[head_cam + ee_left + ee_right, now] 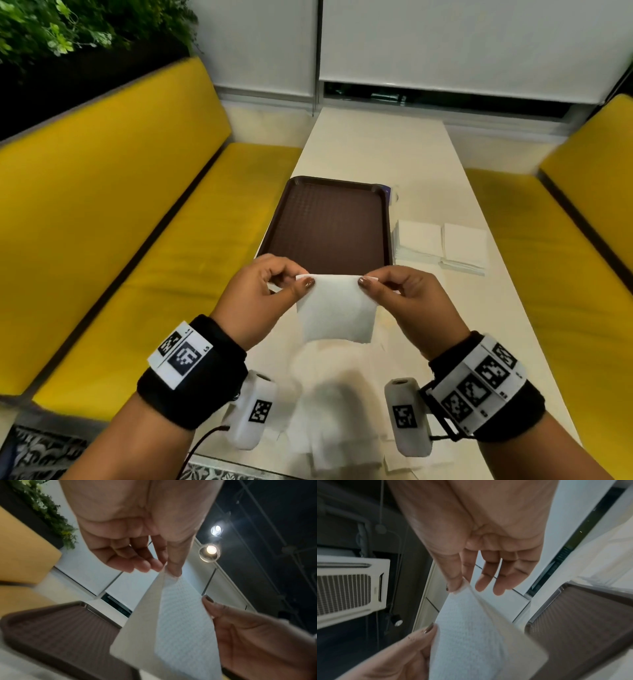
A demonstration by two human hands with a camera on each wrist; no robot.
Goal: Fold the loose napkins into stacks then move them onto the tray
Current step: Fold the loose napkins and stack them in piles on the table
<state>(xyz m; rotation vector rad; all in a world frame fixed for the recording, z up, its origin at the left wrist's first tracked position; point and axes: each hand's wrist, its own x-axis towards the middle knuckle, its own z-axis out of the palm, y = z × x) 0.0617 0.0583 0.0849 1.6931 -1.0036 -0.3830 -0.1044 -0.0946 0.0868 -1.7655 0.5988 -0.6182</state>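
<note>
A white napkin (334,310) hangs in the air over the table's near end. My left hand (270,291) pinches its top left corner between thumb and forefinger. My right hand (399,291) pinches the top right corner the same way. In the left wrist view the napkin (180,622) shows doubled, with my left hand (169,566) at its tip. The right wrist view shows the napkin (471,635) below my right hand (460,586). A brown tray (329,222) lies just beyond, nothing on it. Two folded napkin stacks (442,246) sit right of it.
Loose white napkins (329,421) lie blurred on the pale table (376,147) under my wrists. Yellow benches (120,222) run along both sides of the table. A plant (68,27) stands at the far left, white blinds at the back.
</note>
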